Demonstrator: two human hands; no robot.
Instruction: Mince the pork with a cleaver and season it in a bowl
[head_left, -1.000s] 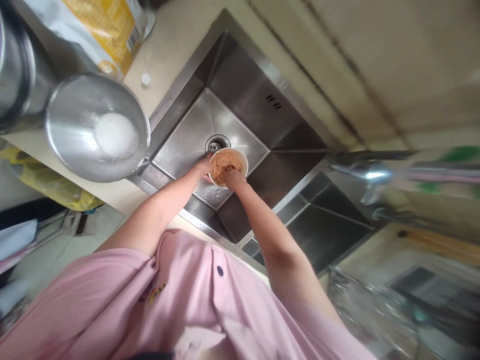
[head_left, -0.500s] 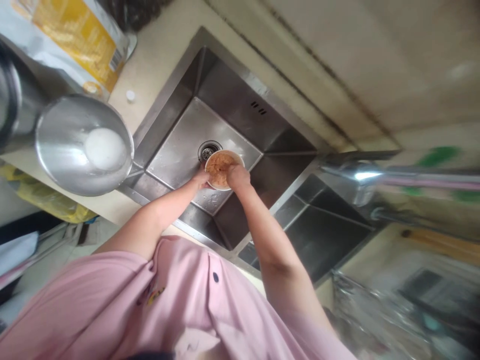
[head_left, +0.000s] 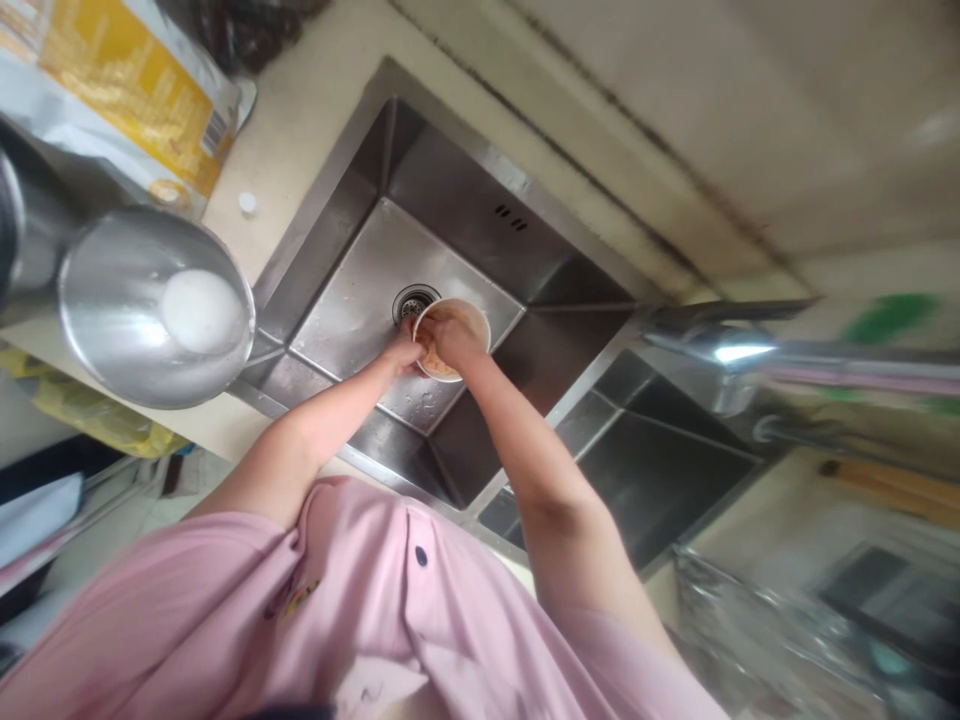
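Observation:
Over the sink floor, a white round bowl (head_left: 472, 316) is tilted so that its inside faces me. A moist orange-brown mixture (head_left: 441, 366) lies inside it; I cannot make out what it is. My left hand (head_left: 406, 348) grips the bowl's left side, fingers partly hidden behind the wall. My right hand (head_left: 453, 343) is inside the bowl, touching the mixture, its bent fingers partly out of sight. Just behind the bowl is the round drain (head_left: 411, 302) of the steel sink (head_left: 352, 250).
Left of the sink, a metal bowl (head_left: 97, 320) with a white round thing (head_left: 199, 310) stands near a yellow-and-white bag (head_left: 127, 80). A small white cap (head_left: 247, 203) lies on the counter. To the right are a second basin (head_left: 667, 450) and a metal faucet (head_left: 705, 345).
My right hand has moved left and deeper in the bowl, and more of the bowl's right inner wall shows. My left hand keeps its grip. The view has shifted slightly.

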